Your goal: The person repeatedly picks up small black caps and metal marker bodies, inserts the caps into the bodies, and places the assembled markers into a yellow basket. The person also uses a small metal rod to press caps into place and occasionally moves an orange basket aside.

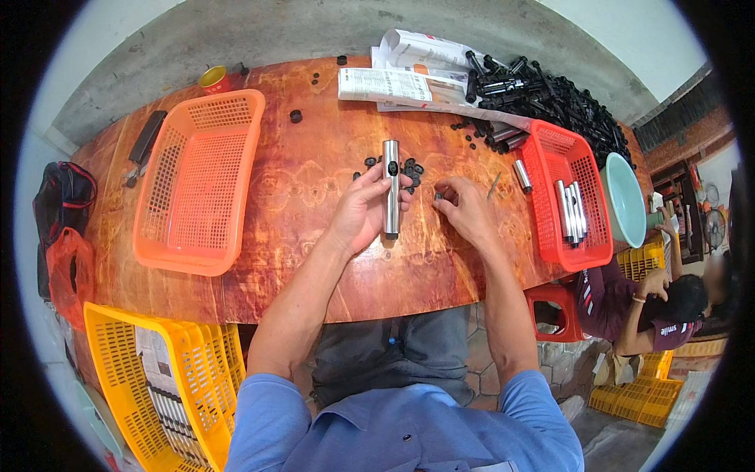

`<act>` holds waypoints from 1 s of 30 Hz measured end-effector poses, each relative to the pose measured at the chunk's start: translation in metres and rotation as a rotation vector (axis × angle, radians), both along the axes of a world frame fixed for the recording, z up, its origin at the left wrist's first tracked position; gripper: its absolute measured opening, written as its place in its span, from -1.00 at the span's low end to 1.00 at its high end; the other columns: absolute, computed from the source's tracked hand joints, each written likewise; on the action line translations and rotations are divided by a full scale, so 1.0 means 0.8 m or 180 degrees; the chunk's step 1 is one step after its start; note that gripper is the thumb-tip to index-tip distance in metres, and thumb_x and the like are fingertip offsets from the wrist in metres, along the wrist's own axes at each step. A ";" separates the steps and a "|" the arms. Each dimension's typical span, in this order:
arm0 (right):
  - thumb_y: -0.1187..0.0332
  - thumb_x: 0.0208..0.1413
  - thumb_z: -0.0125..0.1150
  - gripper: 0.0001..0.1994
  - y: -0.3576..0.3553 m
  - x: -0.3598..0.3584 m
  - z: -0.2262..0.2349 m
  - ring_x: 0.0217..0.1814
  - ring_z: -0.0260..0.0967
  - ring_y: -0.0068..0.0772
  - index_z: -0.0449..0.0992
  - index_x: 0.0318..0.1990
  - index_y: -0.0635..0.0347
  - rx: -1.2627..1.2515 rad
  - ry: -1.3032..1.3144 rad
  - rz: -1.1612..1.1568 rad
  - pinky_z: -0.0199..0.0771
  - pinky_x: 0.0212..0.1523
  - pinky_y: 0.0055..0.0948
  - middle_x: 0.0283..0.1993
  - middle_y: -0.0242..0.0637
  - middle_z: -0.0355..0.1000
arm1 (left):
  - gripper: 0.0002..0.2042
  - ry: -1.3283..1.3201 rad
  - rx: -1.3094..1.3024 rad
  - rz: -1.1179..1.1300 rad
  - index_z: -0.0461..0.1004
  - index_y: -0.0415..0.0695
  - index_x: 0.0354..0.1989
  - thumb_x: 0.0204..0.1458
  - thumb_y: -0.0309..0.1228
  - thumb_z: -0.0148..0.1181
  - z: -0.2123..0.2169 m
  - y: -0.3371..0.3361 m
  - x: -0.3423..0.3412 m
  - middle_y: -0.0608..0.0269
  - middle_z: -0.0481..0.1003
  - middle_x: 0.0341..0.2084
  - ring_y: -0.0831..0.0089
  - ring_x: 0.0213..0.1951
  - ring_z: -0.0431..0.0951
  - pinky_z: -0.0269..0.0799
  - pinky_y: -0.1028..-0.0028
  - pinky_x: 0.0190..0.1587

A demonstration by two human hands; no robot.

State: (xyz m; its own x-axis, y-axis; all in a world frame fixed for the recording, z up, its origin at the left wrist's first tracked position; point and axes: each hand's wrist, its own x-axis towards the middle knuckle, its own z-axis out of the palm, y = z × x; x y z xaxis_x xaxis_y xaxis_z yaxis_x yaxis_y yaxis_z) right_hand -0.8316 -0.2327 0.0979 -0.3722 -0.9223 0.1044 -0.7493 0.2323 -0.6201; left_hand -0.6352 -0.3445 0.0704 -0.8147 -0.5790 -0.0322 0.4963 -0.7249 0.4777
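My left hand (360,211) is closed around a shiny metal tube (391,206), held nearly upright above the table. A black oval piece sits in the tube's side near its upper part, and its lower end is dark. To the right, my right hand (470,212) pinches a small dark piece (438,197) between thumb and fingertips, apart from the tube. Several small black oval pieces (414,168) lie on the table just behind my left hand. A thin pointed tool (494,185) lies beyond my right hand.
A red basket (594,256) holding metal tubes stands at right beside a pale green basin (626,200). Black parts (562,102) are heaped behind, near paper sheets (425,86). An orange basket (145,228) stands left; a yellow crate (224,354) is below. Another person sits at right.
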 end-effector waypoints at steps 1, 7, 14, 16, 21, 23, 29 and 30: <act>0.41 0.07 0.35 -0.74 0.002 0.001 0.004 -0.17 0.52 -0.10 0.61 -0.08 0.28 0.0073 0.0081 0.0026 0.49 -0.13 -0.20 -0.22 -0.08 0.55 | -0.64 -0.0010 -0.0014 0.0008 0.26 -0.17 0.29 0.33 -0.47 -0.04 0.002 0.001 0.000 0.06 0.51 -0.09 0.29 -0.16 0.58 0.59 0.29 -0.07; 0.46 0.04 0.35 -0.75 0.009 0.009 0.017 -0.07 0.50 0.12 0.57 -0.11 0.35 0.0234 0.0212 -0.0004 0.48 -0.06 -0.09 -0.15 0.08 0.53 | -0.64 -0.0135 -0.0147 -0.0024 0.27 -0.20 0.26 0.33 -0.46 0.01 0.007 0.005 -0.002 0.09 0.51 -0.11 0.31 -0.15 0.59 0.59 0.30 -0.05; 0.46 0.05 0.32 -0.76 0.010 0.023 0.026 -0.21 0.52 0.02 0.56 -0.11 0.32 -0.0328 -0.0033 -0.0083 0.50 -0.16 -0.16 -0.26 -0.05 0.50 | -0.61 -0.0212 -0.0213 -0.0154 0.27 -0.20 0.28 0.31 -0.44 0.08 0.003 0.009 -0.006 0.14 0.50 -0.11 0.36 -0.14 0.59 0.60 0.31 -0.07; 0.48 0.05 0.31 -0.76 0.008 0.039 0.043 -0.27 0.52 -0.04 0.57 -0.11 0.30 -0.0687 -0.0152 -0.0019 0.51 -0.23 -0.21 -0.29 -0.10 0.48 | -0.60 -0.0145 -0.0222 -0.0203 0.28 -0.21 0.28 0.31 -0.43 0.09 0.000 0.010 -0.008 0.15 0.50 -0.11 0.37 -0.13 0.58 0.60 0.32 -0.07; 0.49 0.03 0.33 -0.75 -0.008 0.054 0.037 -0.34 0.52 -0.13 0.58 -0.10 0.25 -0.1594 0.0161 0.0486 0.50 -0.34 -0.28 -0.31 -0.15 0.46 | -0.57 -0.0277 -0.0314 -0.0201 0.22 -0.23 0.35 0.34 -0.45 0.04 0.008 0.018 -0.010 0.20 0.49 -0.09 0.41 -0.14 0.55 0.55 0.38 -0.08; 0.50 0.01 0.35 -0.75 -0.011 0.059 0.035 -0.34 0.52 -0.11 0.58 -0.11 0.23 -0.1581 0.0209 0.0479 0.49 -0.34 -0.25 -0.31 -0.16 0.46 | -0.52 -0.0207 -0.0383 -0.0204 0.20 -0.19 0.40 0.32 -0.43 0.07 0.004 0.017 -0.009 0.21 0.51 0.00 0.41 -0.03 0.57 0.58 0.37 -0.03; 0.51 0.00 0.34 -0.75 -0.012 0.060 0.032 -0.31 0.50 -0.06 0.57 -0.12 0.21 -0.1753 0.0853 0.0592 0.49 -0.31 -0.21 -0.30 -0.18 0.46 | -0.52 -0.0271 -0.0507 -0.0107 0.19 -0.21 0.40 0.34 -0.42 0.05 0.001 0.021 -0.012 0.25 0.47 0.05 0.43 0.02 0.54 0.56 0.36 0.01; 0.51 -0.01 0.34 -0.75 -0.011 0.060 0.031 -0.31 0.49 -0.06 0.57 -0.12 0.21 -0.1764 0.0914 0.0583 0.49 -0.30 -0.21 -0.29 -0.19 0.47 | -0.52 -0.0290 -0.0507 -0.0092 0.19 -0.21 0.40 0.34 -0.41 0.05 0.002 0.022 -0.013 0.25 0.47 0.03 0.44 0.01 0.54 0.57 0.36 -0.01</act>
